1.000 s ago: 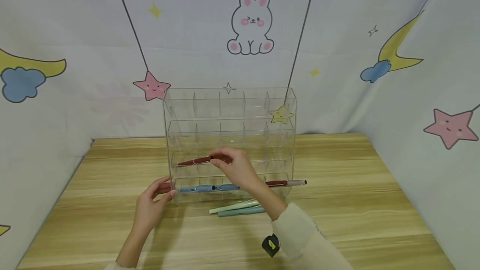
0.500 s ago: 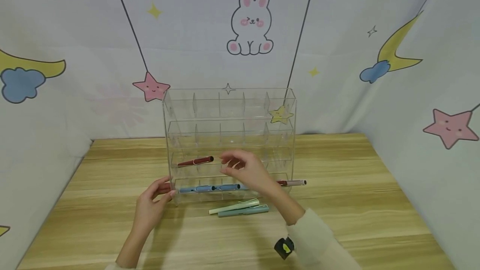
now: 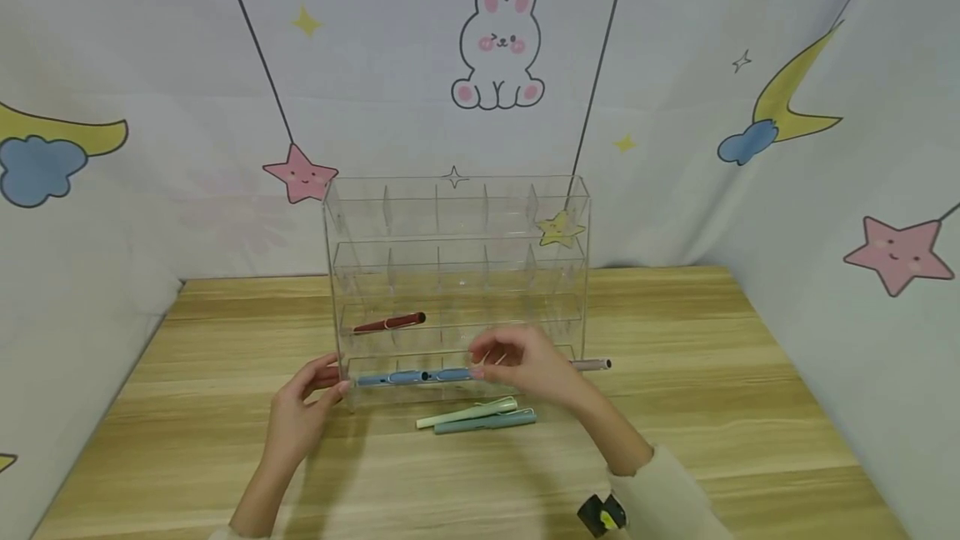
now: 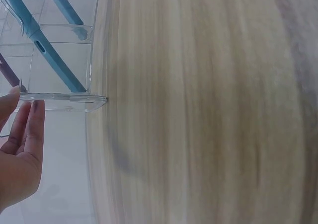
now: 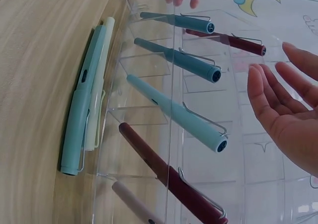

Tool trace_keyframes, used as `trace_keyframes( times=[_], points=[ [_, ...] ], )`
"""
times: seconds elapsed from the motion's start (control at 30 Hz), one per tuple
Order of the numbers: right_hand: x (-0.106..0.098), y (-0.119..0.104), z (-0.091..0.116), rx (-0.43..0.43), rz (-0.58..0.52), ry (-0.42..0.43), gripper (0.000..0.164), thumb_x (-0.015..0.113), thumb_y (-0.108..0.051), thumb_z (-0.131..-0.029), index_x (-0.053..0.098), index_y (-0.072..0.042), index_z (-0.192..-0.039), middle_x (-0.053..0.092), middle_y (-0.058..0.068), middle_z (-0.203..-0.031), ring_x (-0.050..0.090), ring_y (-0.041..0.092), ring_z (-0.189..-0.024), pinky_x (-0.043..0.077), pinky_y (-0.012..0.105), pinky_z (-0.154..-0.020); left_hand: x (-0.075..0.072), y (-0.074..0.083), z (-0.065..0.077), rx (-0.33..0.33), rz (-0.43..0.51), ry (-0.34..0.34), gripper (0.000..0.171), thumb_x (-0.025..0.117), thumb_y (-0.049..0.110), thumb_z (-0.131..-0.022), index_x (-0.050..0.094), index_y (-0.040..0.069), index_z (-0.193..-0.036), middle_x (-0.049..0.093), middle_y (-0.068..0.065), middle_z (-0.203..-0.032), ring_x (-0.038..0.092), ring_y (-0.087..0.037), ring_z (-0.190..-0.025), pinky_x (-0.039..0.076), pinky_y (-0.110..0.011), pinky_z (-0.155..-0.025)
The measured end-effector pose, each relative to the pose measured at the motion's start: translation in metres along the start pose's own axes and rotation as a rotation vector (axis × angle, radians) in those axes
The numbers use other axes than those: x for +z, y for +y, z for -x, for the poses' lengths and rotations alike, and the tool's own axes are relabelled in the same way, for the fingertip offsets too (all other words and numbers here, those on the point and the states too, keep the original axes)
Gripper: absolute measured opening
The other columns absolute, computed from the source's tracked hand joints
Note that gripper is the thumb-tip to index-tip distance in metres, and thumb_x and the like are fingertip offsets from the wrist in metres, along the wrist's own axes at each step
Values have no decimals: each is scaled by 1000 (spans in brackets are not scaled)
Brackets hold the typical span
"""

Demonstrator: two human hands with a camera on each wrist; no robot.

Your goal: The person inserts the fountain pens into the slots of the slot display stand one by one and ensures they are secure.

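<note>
My left hand (image 3: 303,407) grips the left side panel of a clear acrylic pen rack (image 3: 457,232), thumb and fingers on either side of it. In front of the lower tiers, my right hand (image 3: 528,365) holds nothing; its fingers are loosely bent. A dark red pen (image 3: 388,323) lies in the leftmost slot of the second tier up. Along the bottom tier rest two blue pens (image 5: 181,65), a pale aqua pen (image 5: 176,115), another dark red pen (image 5: 171,177) and a pinkish pen (image 3: 592,364); the right hand partly hides this row in the head view.
A pale green pen (image 3: 468,412) and a teal pen (image 3: 486,422) lie side by side on the wooden table (image 3: 187,457), just in front of the rack. Behind stands a printed cloth backdrop (image 3: 390,82). A black device (image 3: 602,515) is by the right sleeve.
My right hand has let go of the dark red pen in the second tier and moved right and down, in front of the bottom row. The left hand stays on the rack.
</note>
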State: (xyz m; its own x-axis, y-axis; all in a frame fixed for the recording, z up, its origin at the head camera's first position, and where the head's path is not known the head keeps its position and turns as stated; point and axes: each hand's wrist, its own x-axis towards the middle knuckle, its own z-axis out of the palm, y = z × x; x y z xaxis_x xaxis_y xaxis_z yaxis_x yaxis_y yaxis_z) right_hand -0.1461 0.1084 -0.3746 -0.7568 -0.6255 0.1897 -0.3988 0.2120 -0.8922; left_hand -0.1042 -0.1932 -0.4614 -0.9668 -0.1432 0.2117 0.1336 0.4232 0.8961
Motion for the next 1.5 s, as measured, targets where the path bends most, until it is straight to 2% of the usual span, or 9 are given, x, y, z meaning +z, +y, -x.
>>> trace_keyframes(
  times=[0.3,0.5,0.67,0.9,1.0,1.27,1.5],
  points=[
    [7,7,22,65,-16,-111,19,67,-7,-83,64,-1,-101,64,10,-92,59,13,-82,52,27,-66,-1,1,0,8,-9,2,35,64,3,-84,56,-1,-119,62,-19,-102,54,5,-85,48,-14,-68],
    [16,21,35,72,49,-152,17,68,-11,-83,65,-3,-97,63,11,-91,58,8,-79,50,25,-65,-2,0,0,8,-15,-3,36,64,4,-84,56,0,-119,62,-18,-102,54,4,-86,48,-14,-69],
    [22,45,46,93,137,-91,17,71,-9,-79,65,-1,-93,63,10,-87,56,6,-74,51,23,-64,-2,0,0,0,-10,-4,36,64,4,-84,56,-1,-119,61,-18,-102,53,6,-86,47,-13,-68],
    [26,78,63,164,265,100,23,72,-1,-75,65,2,-97,61,9,-88,51,14,-71,45,21,-60,-2,-1,0,0,-3,-4,36,64,5,-84,56,0,-119,61,-18,-102,54,5,-86,47,-13,-68],
    [26,88,67,178,304,154,25,72,1,-73,65,1,-98,60,7,-91,50,16,-70,44,21,-60,-2,-1,0,1,4,-1,36,64,5,-84,56,0,-119,61,-19,-102,54,5,-85,48,-13,-67],
    [24,101,70,188,349,157,28,73,1,-72,66,-1,-100,60,7,-99,51,17,-78,45,23,-65,-1,0,0,-9,-5,-3,36,65,6,-84,56,0,-119,62,-18,-103,55,3,-86,47,-13,-68],
    [25,110,73,143,382,135,26,71,6,-71,66,-3,-95,61,2,-93,54,15,-80,48,24,-69,-1,0,0,-13,-3,-7,36,65,5,-84,56,0,-119,61,-18,-102,53,6,-85,47,-13,-68]
  ],
)
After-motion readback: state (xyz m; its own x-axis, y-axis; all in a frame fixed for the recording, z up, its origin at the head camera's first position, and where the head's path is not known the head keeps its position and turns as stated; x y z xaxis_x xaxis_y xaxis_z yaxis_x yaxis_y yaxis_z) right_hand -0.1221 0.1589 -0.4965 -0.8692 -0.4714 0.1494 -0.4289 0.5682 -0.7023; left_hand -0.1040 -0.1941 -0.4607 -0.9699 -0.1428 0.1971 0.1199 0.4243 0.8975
